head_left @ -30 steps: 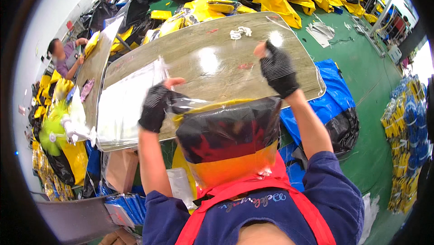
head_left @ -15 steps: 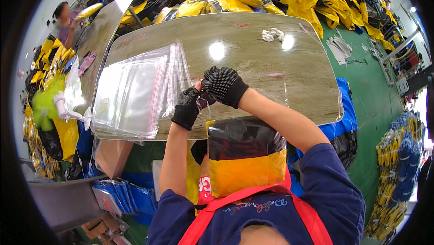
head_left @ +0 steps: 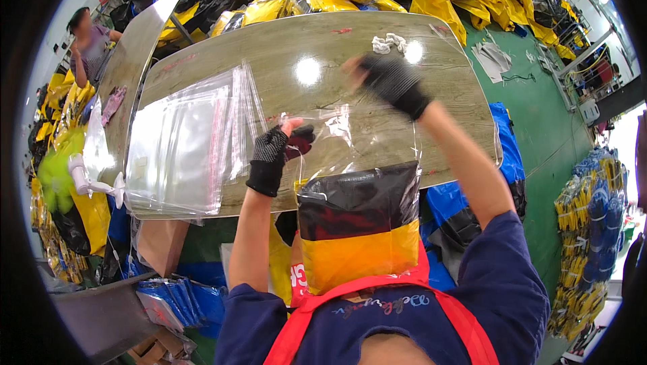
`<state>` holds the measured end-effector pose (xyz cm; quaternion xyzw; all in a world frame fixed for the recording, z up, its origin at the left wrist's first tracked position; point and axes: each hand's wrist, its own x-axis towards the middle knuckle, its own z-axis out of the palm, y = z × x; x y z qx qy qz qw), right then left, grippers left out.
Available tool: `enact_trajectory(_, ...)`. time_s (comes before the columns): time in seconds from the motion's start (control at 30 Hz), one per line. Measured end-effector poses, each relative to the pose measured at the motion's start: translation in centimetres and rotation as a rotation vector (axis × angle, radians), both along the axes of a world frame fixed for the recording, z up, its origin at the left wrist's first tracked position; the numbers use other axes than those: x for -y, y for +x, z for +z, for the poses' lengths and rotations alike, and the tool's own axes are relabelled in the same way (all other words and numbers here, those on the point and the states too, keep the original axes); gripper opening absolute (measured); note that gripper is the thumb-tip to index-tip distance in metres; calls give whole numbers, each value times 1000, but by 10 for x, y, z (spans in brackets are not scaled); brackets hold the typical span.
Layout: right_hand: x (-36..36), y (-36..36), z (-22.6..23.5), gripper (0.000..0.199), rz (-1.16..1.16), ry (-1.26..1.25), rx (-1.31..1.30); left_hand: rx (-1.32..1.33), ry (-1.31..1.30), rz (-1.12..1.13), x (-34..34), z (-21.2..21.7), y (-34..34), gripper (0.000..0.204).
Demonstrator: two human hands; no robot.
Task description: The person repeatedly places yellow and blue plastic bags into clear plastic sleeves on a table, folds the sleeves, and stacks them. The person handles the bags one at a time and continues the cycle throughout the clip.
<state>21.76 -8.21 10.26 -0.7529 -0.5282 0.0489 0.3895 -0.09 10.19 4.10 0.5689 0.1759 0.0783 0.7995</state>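
Observation:
A clear plastic bag (head_left: 367, 141) holds a folded black-and-yellow item (head_left: 359, 227). It leans on the table's near edge against my body, with its clear upper part lying over the tabletop. My left hand (head_left: 275, 153), in a black dotted glove with bare fingertips, pinches the bag's upper left corner. Motion smears my right hand (head_left: 391, 83), gloved too, which is up over the table's right half. Its fingers are too blurred to read. Just beyond it lies a crumpled white strip (head_left: 389, 43). Left of my left hand is a stack of clear flat bags (head_left: 176, 146).
The wood-patterned table (head_left: 269, 45) has a rounded rim. Yellow and black packages (head_left: 303, 1) are heaped behind it. A lime-green fan (head_left: 59, 169) stands at the left, near a person (head_left: 87, 45). Blue packs (head_left: 182, 303) lie below left; tied bundles (head_left: 590, 230) stand at right.
My right hand has left my left hand and swung up and right across the table. The bag's clear upper part now shows spread out. At the left, the person's arms have shifted.

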Motion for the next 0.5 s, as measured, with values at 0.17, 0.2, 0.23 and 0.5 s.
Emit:
enact_trajectory(0.17,-37,-86,-5,15,128,-96,532,35,274,-47,13,-2,4,41)
enact_trajectory(0.2,-42,-83,-5,15,161,-66,590,45,411,-65,12,-1,2,40)
enact_trajectory(0.23,-45,-81,-3,16,132,-114,538,54,548,-85,11,0,0,39)
enact_trajectory(0.5,116,122,51,21,-442,554,-441,-9,145,-26,-16,-1,-6,43)
